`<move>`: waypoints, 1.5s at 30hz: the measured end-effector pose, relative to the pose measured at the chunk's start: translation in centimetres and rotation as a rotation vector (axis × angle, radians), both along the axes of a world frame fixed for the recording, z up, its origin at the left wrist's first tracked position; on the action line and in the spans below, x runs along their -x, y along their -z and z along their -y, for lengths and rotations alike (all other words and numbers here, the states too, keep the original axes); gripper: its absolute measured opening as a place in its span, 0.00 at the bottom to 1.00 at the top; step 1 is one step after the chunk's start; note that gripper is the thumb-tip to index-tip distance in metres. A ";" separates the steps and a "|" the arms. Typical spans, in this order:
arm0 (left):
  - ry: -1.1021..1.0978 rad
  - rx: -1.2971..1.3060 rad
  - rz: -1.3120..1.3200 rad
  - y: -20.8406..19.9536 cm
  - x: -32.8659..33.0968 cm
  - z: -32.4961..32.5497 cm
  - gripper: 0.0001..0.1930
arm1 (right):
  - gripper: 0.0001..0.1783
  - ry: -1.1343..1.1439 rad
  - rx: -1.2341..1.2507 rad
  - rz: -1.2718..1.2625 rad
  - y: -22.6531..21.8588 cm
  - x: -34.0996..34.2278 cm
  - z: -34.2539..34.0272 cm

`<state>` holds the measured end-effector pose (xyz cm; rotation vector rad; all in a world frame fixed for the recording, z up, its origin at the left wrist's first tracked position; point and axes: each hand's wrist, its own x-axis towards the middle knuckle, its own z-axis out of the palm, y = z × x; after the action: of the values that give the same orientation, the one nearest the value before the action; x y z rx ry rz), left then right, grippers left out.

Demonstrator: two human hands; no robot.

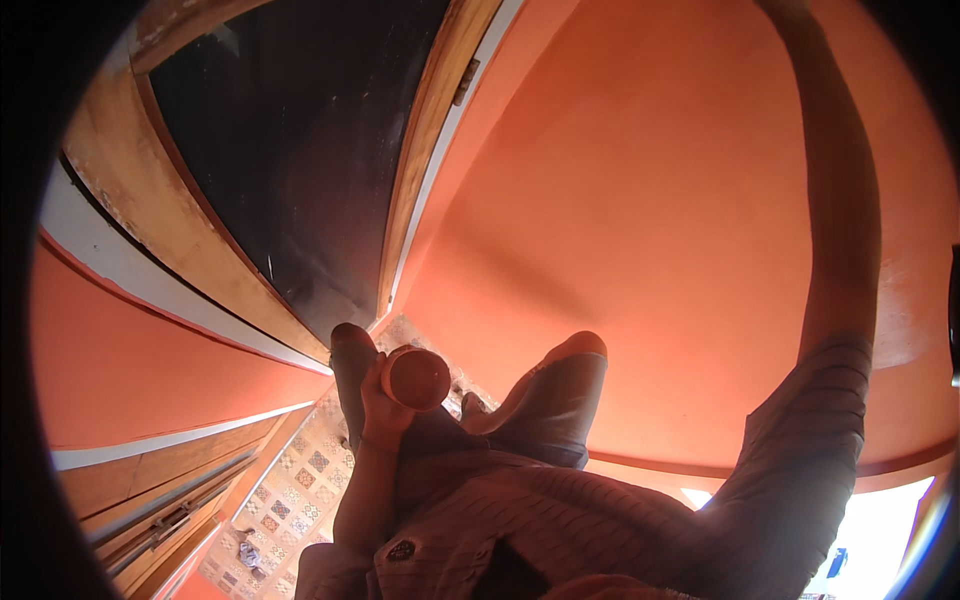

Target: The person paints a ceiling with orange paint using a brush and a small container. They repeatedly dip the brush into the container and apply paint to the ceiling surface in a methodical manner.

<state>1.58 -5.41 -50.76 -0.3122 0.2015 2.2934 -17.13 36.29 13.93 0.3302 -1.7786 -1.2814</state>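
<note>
My left hand (382,405) is wrapped round a small cup-like container (417,379), held in front of my knees. Its round mouth faces up and looks reddish-brown inside; I cannot make out what it contains. My right arm (843,200) stretches far up along the orange wall (620,200), and the hand itself lies beyond the top edge of the picture.
To the left stands a wooden-framed door with a dark panel (290,150), hinged beside the orange wall. Lower left is a wooden door with a metal bolt (175,520). Patterned tiles (300,490) cover the floor. Bright light enters at the lower right.
</note>
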 end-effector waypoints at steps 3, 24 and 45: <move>-0.006 0.045 0.024 0.2 0.1 -0.1 0.32 | 0.05 0.000 -0.018 0.156 12.4 -1.5 -2.0; -0.024 0.002 0.002 0.2 0.0 0.6 0.26 | 0.11 -0.099 0.848 0.622 52.2 -4.0 -0.5; -0.022 0.101 -0.017 1.8 0.3 -0.2 0.34 | 0.06 0.196 0.345 0.738 46.0 -3.4 2.6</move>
<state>1.33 -5.18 -52.54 -0.3479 0.3255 2.3129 -13.69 33.69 -32.03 0.4787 -2.6685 -1.0120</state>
